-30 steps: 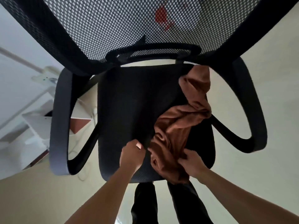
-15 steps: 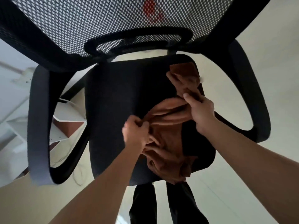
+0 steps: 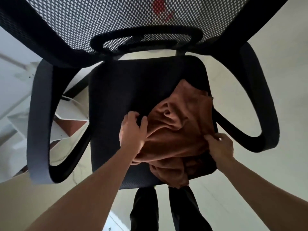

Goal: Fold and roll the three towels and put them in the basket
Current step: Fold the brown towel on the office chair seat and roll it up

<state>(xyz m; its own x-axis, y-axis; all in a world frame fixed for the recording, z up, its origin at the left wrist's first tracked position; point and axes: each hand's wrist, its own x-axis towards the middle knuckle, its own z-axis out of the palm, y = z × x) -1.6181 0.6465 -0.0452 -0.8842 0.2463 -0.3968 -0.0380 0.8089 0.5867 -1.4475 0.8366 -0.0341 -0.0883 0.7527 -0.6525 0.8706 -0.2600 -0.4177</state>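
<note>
Head view: the brown towel lies bunched on the chair seat, toward 4 o'clock. The left hand grips its 9 o'clock edge and the right hand pinches the 3 o'clock edge. Best to draw both apart evenly, flattening creases before folding.

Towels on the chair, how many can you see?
1. A crumpled brown towel lies on the right of the chair seat, the left hand and the right hand gripping its edges. More may be hidden beneath it.
</note>
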